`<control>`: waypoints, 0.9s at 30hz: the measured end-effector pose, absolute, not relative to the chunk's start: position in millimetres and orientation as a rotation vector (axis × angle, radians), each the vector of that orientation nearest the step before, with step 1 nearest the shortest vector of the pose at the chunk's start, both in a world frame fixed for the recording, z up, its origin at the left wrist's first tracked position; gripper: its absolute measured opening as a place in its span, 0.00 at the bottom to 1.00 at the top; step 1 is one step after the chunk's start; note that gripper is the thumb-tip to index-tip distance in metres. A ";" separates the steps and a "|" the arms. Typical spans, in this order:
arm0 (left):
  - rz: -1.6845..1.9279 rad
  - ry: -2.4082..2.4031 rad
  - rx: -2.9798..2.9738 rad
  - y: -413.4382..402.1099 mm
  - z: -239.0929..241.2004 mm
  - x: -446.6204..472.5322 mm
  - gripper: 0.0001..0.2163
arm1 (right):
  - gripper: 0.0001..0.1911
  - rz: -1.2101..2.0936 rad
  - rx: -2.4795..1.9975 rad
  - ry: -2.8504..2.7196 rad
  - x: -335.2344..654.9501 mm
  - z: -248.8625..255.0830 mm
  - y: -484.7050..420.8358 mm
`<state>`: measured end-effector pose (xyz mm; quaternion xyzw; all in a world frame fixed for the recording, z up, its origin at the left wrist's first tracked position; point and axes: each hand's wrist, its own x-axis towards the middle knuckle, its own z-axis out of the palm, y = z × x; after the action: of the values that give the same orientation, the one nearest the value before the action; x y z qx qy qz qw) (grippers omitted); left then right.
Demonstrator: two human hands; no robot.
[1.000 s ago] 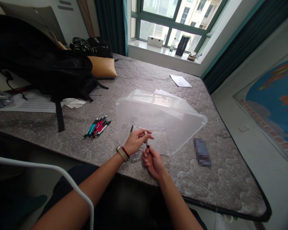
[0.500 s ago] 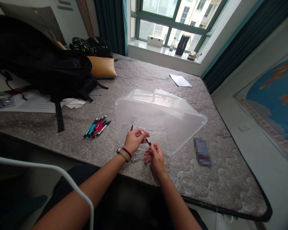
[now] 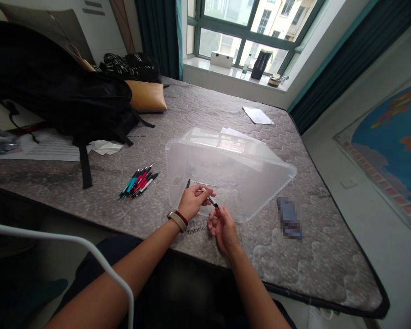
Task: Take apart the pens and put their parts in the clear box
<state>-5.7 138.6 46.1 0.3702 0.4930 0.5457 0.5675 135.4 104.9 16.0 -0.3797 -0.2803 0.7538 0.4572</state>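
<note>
My left hand (image 3: 193,201) pinches a white-and-black pen (image 3: 211,199) just in front of the open mouth of a clear plastic box (image 3: 263,183). At the pen's black lower end are the curled fingertips of my right hand (image 3: 225,228), thumb and index finger closed on it. A dark pen-like stick (image 3: 188,183) pokes up behind my left hand; whether it is held or lies in the box, I cannot tell. The box rests on its side. Left of it lies a pile of several pens (image 3: 139,182) in blue, red, white and black.
A quilted mattress (image 3: 315,256) is the work surface. On its left are a black backpack (image 3: 65,91), a tan pouch (image 3: 147,96) and papers (image 3: 48,146). A blurred dark object (image 3: 289,218) lies right of the box. A white cable (image 3: 99,256) crosses the lower left.
The right fingers have shifted slightly down and right at the pen's end, and more of its black end shows. My left hand keeps its hold almost unmoved.
</note>
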 end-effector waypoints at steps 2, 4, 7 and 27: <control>1.281 1.160 0.856 139.0 46.3 -6.1 0.19 | 0.20 1.896 -0.953 -0.682 135.4 13.8 105.2; 1.277 1.163 0.858 139.0 47.2 -6.0 0.19 | 0.21 1.898 -0.968 -0.698 135.7 11.7 105.6; 1.278 1.174 0.866 138.6 48.5 -5.3 0.19 | 0.17 1.844 -0.947 -0.738 136.8 11.0 105.6; 1.275 1.197 0.819 140.2 43.7 -7.9 0.19 | 0.15 1.636 -1.078 -0.962 139.5 0.0 107.7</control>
<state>-7.9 140.2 43.7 0.3486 0.5099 0.5429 0.5689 139.5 107.7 0.0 -0.4382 -0.3909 0.6651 0.4613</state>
